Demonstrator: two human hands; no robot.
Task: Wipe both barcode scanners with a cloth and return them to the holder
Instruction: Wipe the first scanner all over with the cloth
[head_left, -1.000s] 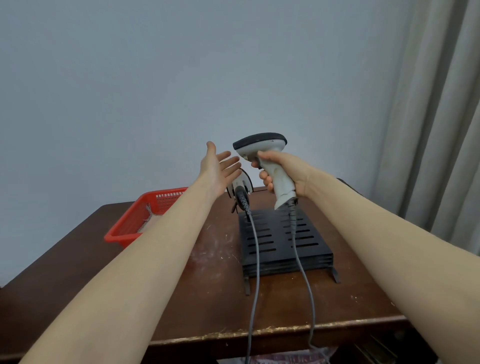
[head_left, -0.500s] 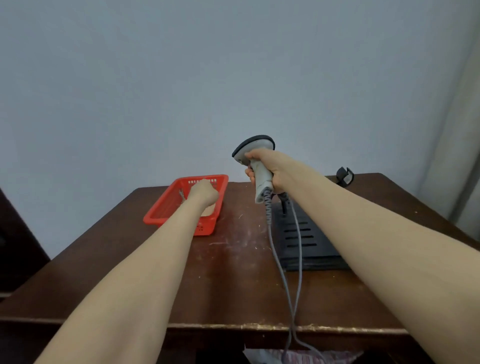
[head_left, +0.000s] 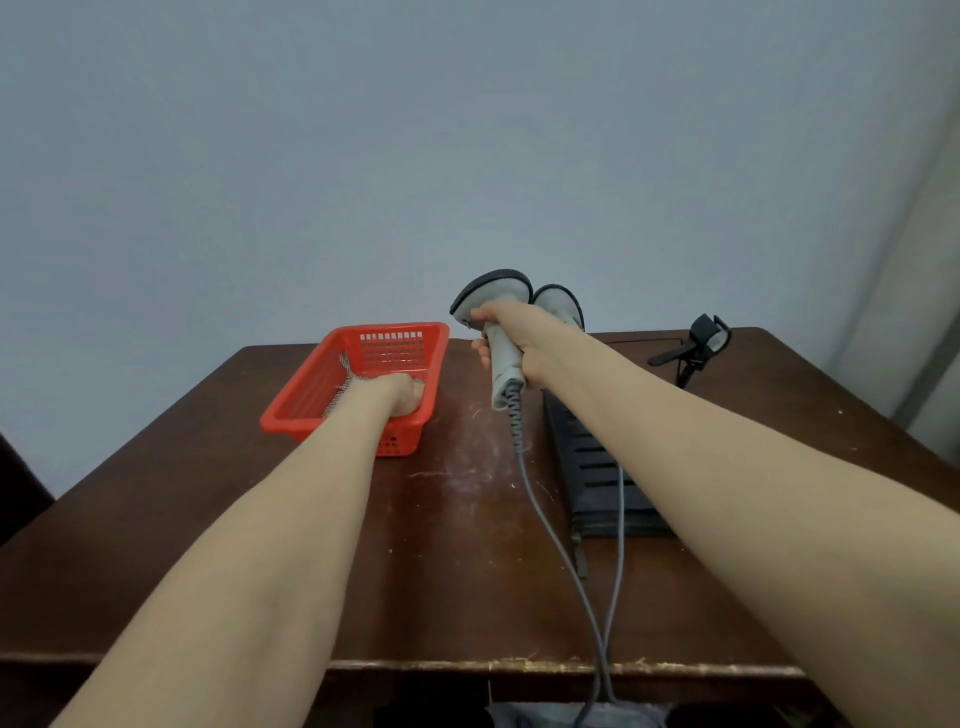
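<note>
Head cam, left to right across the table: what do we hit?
red basket with the left hand in it → scanner gripped by the right hand → black holder → black clip

Right hand (head_left: 515, 333) around grey scanner (head_left: 496, 295) (upright), left hand (head_left: 401, 397) inside red basket (head_left: 307, 394).

Passage over tabletop (head_left: 457, 545) between basket (head_left: 395, 329) and holder (head_left: 587, 457), cables (head_left: 550, 540) crossing

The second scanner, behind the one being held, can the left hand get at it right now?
Probably not directly. The left hand is down in the red basket, and the right hand, gripping the other scanner, stands between it and the second scanner. It must lift out and go round.
</note>
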